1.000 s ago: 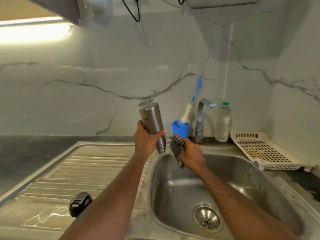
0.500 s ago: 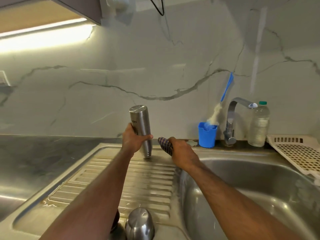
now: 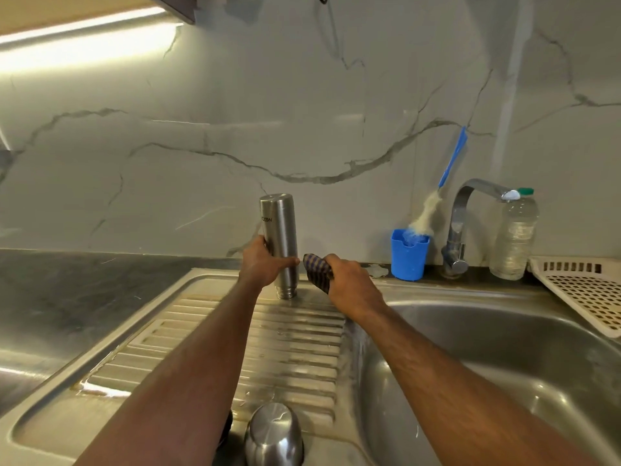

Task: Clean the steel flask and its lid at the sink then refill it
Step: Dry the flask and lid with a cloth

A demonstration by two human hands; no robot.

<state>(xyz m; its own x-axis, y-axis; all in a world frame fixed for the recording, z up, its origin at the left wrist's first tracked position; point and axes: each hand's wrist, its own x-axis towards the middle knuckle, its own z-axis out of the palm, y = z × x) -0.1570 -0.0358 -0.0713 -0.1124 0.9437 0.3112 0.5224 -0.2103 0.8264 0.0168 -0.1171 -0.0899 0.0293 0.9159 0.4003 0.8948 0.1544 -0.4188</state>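
Note:
The steel flask [image 3: 279,237] stands upside down, its mouth resting on the far end of the ribbed drainboard [image 3: 285,348]. My left hand [image 3: 263,264] grips its lower body. Just to the right, my right hand [image 3: 349,285] holds a crumpled checked cloth [image 3: 317,270], close to the flask but apart from it. A steel cup-shaped lid [image 3: 274,433] sits upside down at the near edge of the drainboard. A black object next to it is mostly hidden behind my left forearm.
The sink basin [image 3: 504,364] lies to the right. Behind it stand a blue holder [image 3: 408,253] with a bottle brush [image 3: 437,196], the tap [image 3: 463,223] and a clear plastic bottle [image 3: 514,233]. A cream draining tray [image 3: 584,290] sits at the far right. Dark countertop [image 3: 67,297] spreads left.
The flask moved left from above the basin and came down onto the drainboard. My right hand with the cloth followed it leftward. The view shifted left too.

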